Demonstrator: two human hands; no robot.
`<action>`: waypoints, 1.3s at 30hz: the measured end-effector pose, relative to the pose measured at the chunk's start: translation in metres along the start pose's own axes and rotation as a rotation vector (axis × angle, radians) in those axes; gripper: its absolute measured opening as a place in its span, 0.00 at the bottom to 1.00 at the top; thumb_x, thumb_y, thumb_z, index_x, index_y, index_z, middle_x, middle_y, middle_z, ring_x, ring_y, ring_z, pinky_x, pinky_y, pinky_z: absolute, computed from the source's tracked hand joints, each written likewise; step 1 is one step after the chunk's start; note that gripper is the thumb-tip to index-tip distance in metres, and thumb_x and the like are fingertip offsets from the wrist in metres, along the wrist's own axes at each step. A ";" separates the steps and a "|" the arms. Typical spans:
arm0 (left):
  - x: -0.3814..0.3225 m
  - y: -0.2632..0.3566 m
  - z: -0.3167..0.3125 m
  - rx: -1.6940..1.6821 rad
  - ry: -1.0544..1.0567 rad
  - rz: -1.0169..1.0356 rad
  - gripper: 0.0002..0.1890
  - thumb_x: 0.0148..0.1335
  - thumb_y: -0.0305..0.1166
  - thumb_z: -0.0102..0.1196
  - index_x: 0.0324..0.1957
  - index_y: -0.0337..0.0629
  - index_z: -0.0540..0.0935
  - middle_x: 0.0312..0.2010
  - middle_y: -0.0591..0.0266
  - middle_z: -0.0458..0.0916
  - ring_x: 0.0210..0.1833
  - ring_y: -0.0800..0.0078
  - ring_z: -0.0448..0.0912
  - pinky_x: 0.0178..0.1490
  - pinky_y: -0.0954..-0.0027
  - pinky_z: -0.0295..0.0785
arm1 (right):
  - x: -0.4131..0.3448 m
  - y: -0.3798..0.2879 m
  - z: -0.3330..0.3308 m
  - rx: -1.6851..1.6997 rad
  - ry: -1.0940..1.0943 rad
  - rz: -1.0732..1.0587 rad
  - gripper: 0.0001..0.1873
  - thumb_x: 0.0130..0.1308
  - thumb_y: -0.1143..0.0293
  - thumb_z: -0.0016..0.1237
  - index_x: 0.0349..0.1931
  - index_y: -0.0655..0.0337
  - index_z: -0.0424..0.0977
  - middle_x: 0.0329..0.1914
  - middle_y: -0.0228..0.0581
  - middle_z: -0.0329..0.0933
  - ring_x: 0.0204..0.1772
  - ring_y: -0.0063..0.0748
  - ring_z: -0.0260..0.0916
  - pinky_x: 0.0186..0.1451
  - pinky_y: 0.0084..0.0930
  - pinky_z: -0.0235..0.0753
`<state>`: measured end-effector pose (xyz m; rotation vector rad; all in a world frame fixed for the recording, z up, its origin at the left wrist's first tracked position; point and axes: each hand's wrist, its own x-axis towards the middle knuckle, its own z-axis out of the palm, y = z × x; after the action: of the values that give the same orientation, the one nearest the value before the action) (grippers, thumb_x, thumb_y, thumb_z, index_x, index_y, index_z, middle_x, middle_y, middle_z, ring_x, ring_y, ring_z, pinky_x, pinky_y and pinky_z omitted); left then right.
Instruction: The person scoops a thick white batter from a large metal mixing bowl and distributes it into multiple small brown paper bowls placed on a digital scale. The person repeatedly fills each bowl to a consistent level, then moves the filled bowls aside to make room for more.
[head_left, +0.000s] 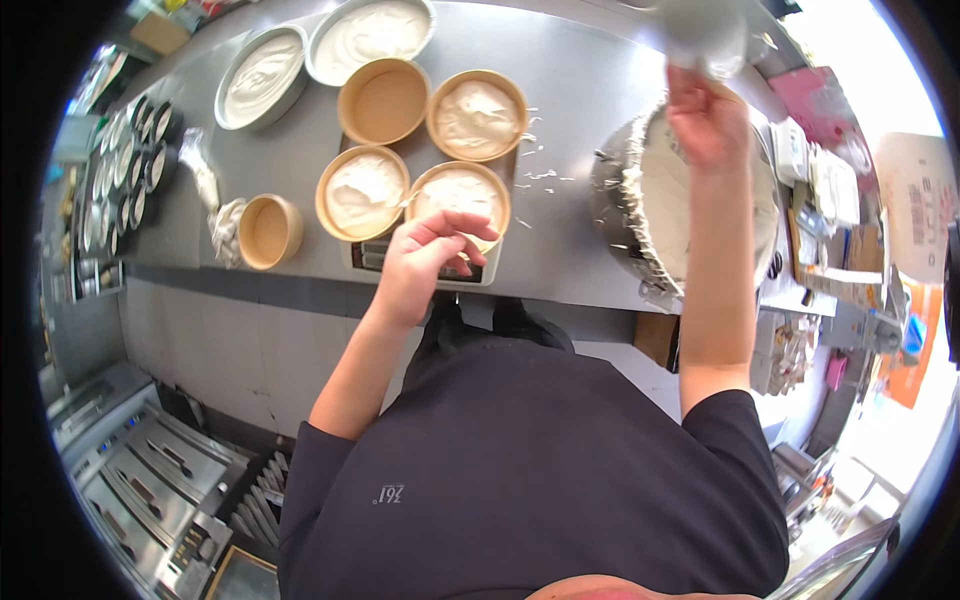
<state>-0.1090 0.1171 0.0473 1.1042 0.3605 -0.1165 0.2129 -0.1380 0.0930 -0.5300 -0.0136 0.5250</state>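
Observation:
My left hand (439, 247) hovers over the near edge of a batter-filled paper bowl (461, 195), fingers loosely curled and apart, holding nothing. Beside that bowl are two more with pale, creamy batter, a left one (364, 191) and a far one (478, 116); a fourth paper bowl (384, 101) shows its bare bottom. They are grouped over a kitchen scale (480, 277). At the upper right, my right hand (709, 124) grips a motion-blurred greyish utensil (697, 34), its exact kind unclear. Below my right forearm stands a large metal mixing bowl (619, 195) of pale batter, its rim smeared.
Two round metal pans (262, 79) (373, 37) hold batter at the back left. A smaller paper cup (270, 232), a crumpled cloth (226, 232) and a piping bag (201, 176) lie left. Several small moulds (124, 176) stand farther left. Batter drips (546, 176) mark the steel table (559, 240).

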 end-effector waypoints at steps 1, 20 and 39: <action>0.010 -0.004 0.013 0.022 -0.055 -0.009 0.17 0.68 0.23 0.44 0.54 0.34 0.83 0.51 0.54 0.87 0.43 0.75 0.82 0.47 0.73 0.76 | -0.018 -0.029 -0.015 0.083 -0.143 0.014 0.14 0.76 0.79 0.43 0.59 0.70 0.74 0.59 0.49 0.81 0.62 0.45 0.81 0.69 0.48 0.82; 0.122 -0.067 0.127 0.326 -0.125 -0.060 0.31 0.67 0.20 0.43 0.74 0.33 0.69 0.31 0.60 0.85 0.36 0.78 0.81 0.43 0.73 0.77 | -0.015 0.019 -0.249 -0.974 0.887 0.323 0.21 0.68 0.82 0.39 0.60 0.61 0.72 0.50 0.51 0.81 0.43 0.52 0.86 0.38 0.52 0.90; 0.128 -0.060 0.117 0.429 -0.269 -0.071 0.33 0.65 0.19 0.44 0.75 0.36 0.68 0.41 0.59 0.86 0.37 0.76 0.84 0.41 0.73 0.76 | -0.040 0.050 -0.261 -1.196 0.778 0.649 0.19 0.69 0.80 0.41 0.59 0.62 0.75 0.50 0.51 0.83 0.49 0.48 0.85 0.47 0.43 0.88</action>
<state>0.0210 -0.0029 -0.0004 1.4785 0.1334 -0.4165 0.1929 -0.2453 -0.1520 -1.9224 0.6412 0.8905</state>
